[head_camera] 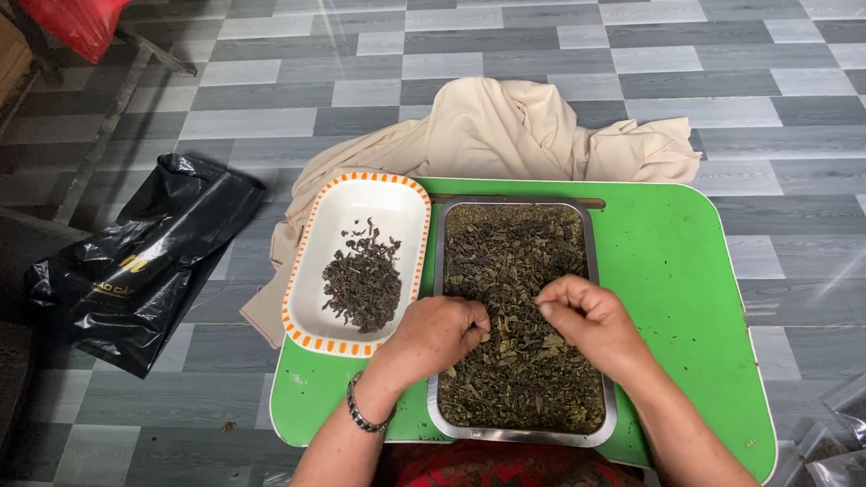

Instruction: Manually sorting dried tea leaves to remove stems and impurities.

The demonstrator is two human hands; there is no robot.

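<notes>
While both hands work over the steel tray (600, 384) of dried leaves (519, 309), the step in hand looks like sorting: picking bits out of the loose leaf. Left hand (434, 336) rests on the leaves at the tray's left edge, grip narrow, fingertips pinched on what seems a small piece, too small to tell. Right hand (589, 318) hovers mid-tray, grip curled narrow too, contents hidden. Left of the tray, touching it, a white dish (375, 202) with orange rim holds a small pile of darker leaves (362, 284). Both sit on the green table (686, 279). Beyond the tray, beige cloth (520, 129); far left, black bag (142, 256) on the floor. Next move likely calls for carrying the pinch left to the dish without dropping crumbs.
</notes>
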